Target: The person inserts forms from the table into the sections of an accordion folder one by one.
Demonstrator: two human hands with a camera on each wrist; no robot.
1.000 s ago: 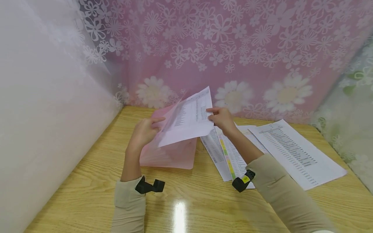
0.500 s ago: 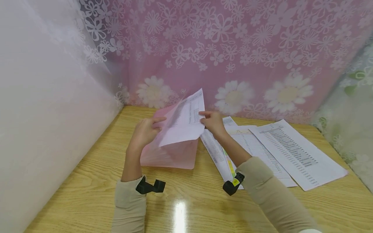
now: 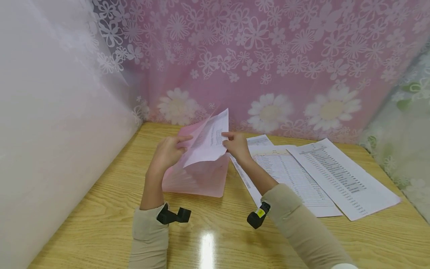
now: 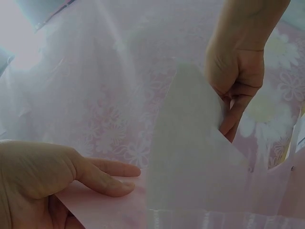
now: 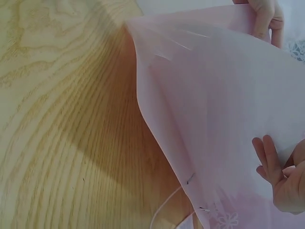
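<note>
**Sheet half inside pink folder, both hands on it**

The pink folder (image 3: 198, 175) stood tilted on the desk (image 3: 100, 209), its bottom edge down and its open mouth up and away from the person. The left hand (image 3: 168, 151) pinched the folder's upper left edge, thumb in front and fingers behind (the left wrist view showed the thumb flat on the pink cover). The right hand (image 3: 236, 145) pinched the right edge of a printed sheet (image 3: 209, 144), whose lower part sat inside the mouth while its upper corner poked out above. The sheet's long axis ran up-and-back, roughly in line with the folder's opening, so the way in was down and toward the person. The right hand was the nearer one to the sheet; the left only steadied the folder. More printed pages (image 3: 336, 175) lay flat on the desk to the right, apart from the folder.
</note>
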